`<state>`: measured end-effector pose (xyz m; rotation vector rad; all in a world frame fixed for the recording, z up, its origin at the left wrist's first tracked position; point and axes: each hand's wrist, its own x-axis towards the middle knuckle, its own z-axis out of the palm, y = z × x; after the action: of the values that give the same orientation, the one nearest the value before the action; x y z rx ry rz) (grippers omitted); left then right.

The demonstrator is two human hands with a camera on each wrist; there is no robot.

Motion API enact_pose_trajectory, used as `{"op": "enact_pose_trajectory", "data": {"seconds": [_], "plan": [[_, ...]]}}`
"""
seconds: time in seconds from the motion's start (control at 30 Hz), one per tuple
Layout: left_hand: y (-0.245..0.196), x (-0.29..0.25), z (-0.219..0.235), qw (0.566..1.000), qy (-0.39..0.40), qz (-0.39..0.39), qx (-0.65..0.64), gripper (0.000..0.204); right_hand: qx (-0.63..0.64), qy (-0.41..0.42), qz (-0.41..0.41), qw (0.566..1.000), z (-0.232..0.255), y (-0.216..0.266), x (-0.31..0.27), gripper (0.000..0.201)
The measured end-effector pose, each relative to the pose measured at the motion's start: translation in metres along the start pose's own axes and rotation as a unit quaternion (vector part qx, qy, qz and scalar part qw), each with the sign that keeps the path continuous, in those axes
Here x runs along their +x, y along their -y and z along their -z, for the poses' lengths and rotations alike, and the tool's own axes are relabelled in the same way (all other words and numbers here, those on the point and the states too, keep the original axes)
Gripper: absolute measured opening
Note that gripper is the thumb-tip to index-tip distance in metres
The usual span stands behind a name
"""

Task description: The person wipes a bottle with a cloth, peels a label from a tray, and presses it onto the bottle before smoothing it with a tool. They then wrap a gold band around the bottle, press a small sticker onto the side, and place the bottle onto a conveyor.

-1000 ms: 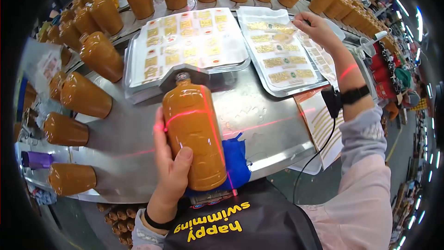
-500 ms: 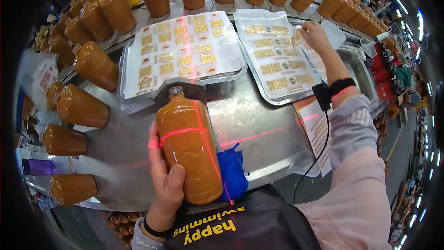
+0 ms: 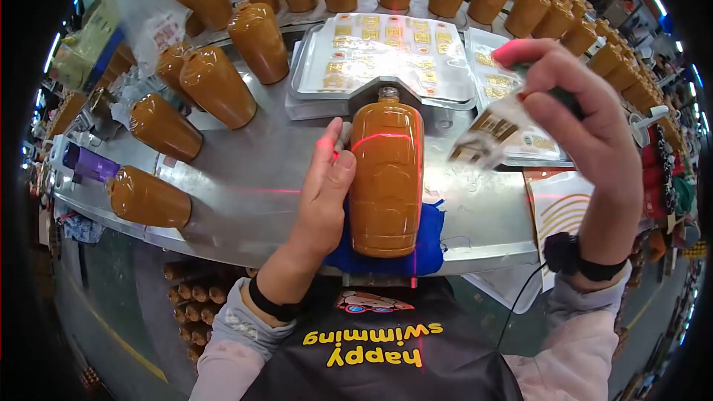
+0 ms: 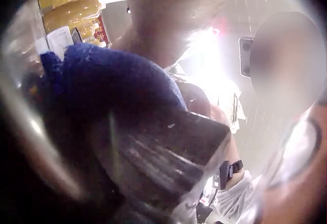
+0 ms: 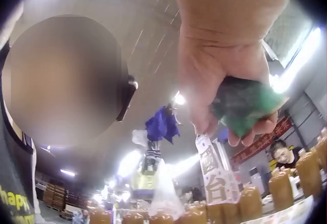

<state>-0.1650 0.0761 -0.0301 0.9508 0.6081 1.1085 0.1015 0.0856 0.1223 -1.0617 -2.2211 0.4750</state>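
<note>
Bottle (image 3: pixel 386 178) of amber-brown glaze, lying on its side near the middle of the steel table (image 3: pixel 245 178), neck pointing far and nosed into a grey cradle block (image 3: pixel 386 96), belly bedded on a blue cloth (image 3: pixel 431 234) — most likely to stop rolling and spare the glaze. Crossed by red laser lines, one along the body and one across the shoulder, presumably as a guide for squaring a label.

Steadied from the left by the left hand (image 3: pixel 327 186), fingers straight and flat against the bottle's flank, pressing rather than clasping.

Further left and across the far edge, rows of like bottles (image 3: pixel 215 85) standing in wait. Beyond the cradle, a tray (image 3: pixel 304 78) carrying a sheet of gold stickers (image 3: pixel 386 48).

To the right, raised above the table, the right hand (image 3: pixel 579 119), curled round a green pad (image 5: pixel 242 104) and pinching a clear-backed gold label (image 3: pixel 490 134) by its upper end, so the strip hangs free and the adhesive touches nothing.

Readable in the right wrist view on that label: 國台. Gold characters on the tray sheets too small to make out. On the dark apron (image 3: pixel 379 356), in yellow: "happy swimming".
</note>
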Motion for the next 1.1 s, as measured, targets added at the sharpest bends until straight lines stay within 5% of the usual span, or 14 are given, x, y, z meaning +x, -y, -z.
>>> {"op": "enact_pose_trajectory", "data": {"seconds": [0.23, 0.33, 1.1], "plan": [[0.01, -0.004, -0.001, 0.996, 0.008, -0.049, 0.08, 0.078, 0.08, 0.007, -0.068, 0.994, -0.092, -0.031, 0.009, 0.01], [0.014, -0.004, 0.004, 0.969, 0.0, -0.063, 0.24, 0.088, 0.107, -0.016, -0.096, 0.99, -0.11, -0.038, 0.011, 0.009], [0.009, -0.001, -0.007, 0.992, 0.006, -0.041, 0.122, 0.083, 0.104, -0.044, -0.115, 0.987, -0.12, -0.041, 0.017, 0.009]]}}
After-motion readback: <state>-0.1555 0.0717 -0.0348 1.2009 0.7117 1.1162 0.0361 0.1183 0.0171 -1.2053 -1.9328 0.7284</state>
